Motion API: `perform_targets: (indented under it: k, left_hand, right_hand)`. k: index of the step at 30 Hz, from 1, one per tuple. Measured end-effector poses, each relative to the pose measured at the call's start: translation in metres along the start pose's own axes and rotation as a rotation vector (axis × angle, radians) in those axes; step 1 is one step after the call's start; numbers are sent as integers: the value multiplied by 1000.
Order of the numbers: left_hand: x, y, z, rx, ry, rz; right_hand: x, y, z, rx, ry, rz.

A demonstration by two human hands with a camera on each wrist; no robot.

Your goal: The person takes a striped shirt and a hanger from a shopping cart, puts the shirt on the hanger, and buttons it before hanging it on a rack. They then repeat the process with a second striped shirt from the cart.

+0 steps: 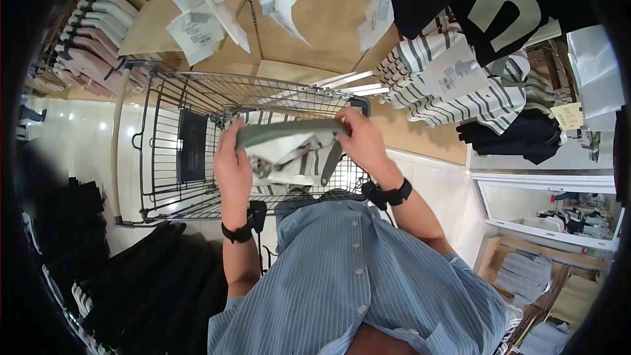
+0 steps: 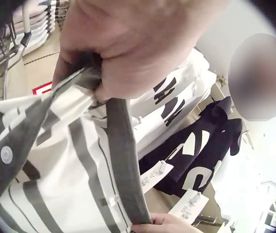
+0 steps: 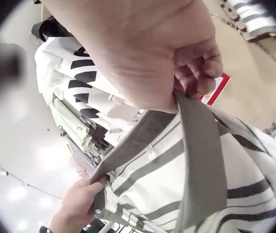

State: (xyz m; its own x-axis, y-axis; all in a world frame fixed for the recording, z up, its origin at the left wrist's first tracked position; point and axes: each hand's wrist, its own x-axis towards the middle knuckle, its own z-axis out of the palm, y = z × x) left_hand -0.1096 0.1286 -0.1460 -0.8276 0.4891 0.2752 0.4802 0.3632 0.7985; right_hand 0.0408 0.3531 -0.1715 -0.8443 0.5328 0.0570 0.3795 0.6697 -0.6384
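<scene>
A white polo shirt with grey stripes [image 1: 296, 158] and a plain grey collar [image 1: 289, 134] is stretched between both hands above the shopping cart. My left hand [image 1: 233, 161] grips one end of the collar, thumb on the near side. The other end is pinched by my right hand [image 1: 365, 144]. In the left wrist view, a grey placket with a pale button [image 2: 7, 155] hangs down beside the striped cloth. From the right wrist, the collar [image 3: 202, 160] folds down under the curled fingers [image 3: 207, 83], and the left hand [image 3: 79, 204] holds its far end.
The wire shopping cart [image 1: 158, 131] stands right under the hands, in front of the display shelf. Striped shirts [image 1: 453, 85] hang on a rack at right, with black shirts [image 1: 503, 10] above. Dark garments [image 1: 154, 283] hang close by at lower left. Price tags [image 1: 197, 34] dangle overhead.
</scene>
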Motion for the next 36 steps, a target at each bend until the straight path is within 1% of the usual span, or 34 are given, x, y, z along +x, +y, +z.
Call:
perform_targets:
  k: [1, 4, 5, 8, 11, 14, 17, 20, 21, 23, 24, 25, 26, 27, 28, 29, 30, 31, 32, 33, 34, 35, 36]
  left_hand:
    - [-1, -5, -1, 63, 17, -77]
    - [0, -6, -6, 62, -56, -249]
    - [-1, -9, -3, 96, -4, -168]
    - [2, -25, 3, 44, 55, -188]
    - [-4, -53, 11, 81, 122, -185]
    - [-18, -70, 16, 121, 135, -171]
    - [-36, -93, 18, 317, -92, -254]
    - [-53, -124, 29, 46, -233, -352]
    - [-53, -120, 31, -65, -203, -366]
    - [-46, -92, 28, -195, -297, -437]
    - [-44, -84, 26, -260, -344, -473]
    - [-47, -93, 34, -242, -383, -462]
    - [-52, -102, 43, -139, -404, -453]
    - [-56, -110, 51, -34, -425, -442]
    - [-52, -107, 53, 70, -441, -425]
    - [-51, -101, 53, 95, -393, -453]
    - [-54, -99, 51, 74, -280, -391]
    - [-57, -97, 49, 52, -163, -330]
    - [-57, -96, 48, 31, -46, -269]
    - [-54, -85, 40, 51, -73, -303]
    - [-55, -90, 41, -37, -67, -340]
    - [-59, -99, 42, -124, -59, -377]
    - [-62, -105, 43, -210, -51, -412]
  right_hand:
    - [6, -8, -9, -4, 12, 46]
    - [12, 2, -11, -57, 49, -50]
    - [12, 2, -11, -69, 37, -28]
    - [7, 6, 0, -143, -11, 58]
    - [-2, 36, 13, -258, -81, 67]
    - [-12, 39, 7, -181, -126, 88]
    - [-21, 40, 1, -151, -288, 82]
    - [-32, 38, 1, -27, -279, -14]
    - [-34, 38, 2, 35, -203, 38]
    - [-31, 37, 6, 157, -43, 132]
    - [-28, 36, 8, 143, -68, 149]
    - [-24, 35, 10, 128, -94, 163]
    - [-22, 36, 11, 113, -121, 177]
    - [-20, 47, 19, 43, -259, 125]
    - [-19, 54, 26, -48, -398, 132]
    - [-19, 62, 32, -67, -463, 107]
    - [-20, 72, 39, -87, -532, 85]
    - [-14, 82, 45, -164, -717, 117]
    - [-8, 93, 50, -155, -735, 83]
    - [-3, 101, 55, -143, -756, 51]
    - [5, 104, 57, -131, -778, 16]
    - [23, 106, 64, -210, -750, 80]
    - [40, 111, 72, -221, -598, 56]
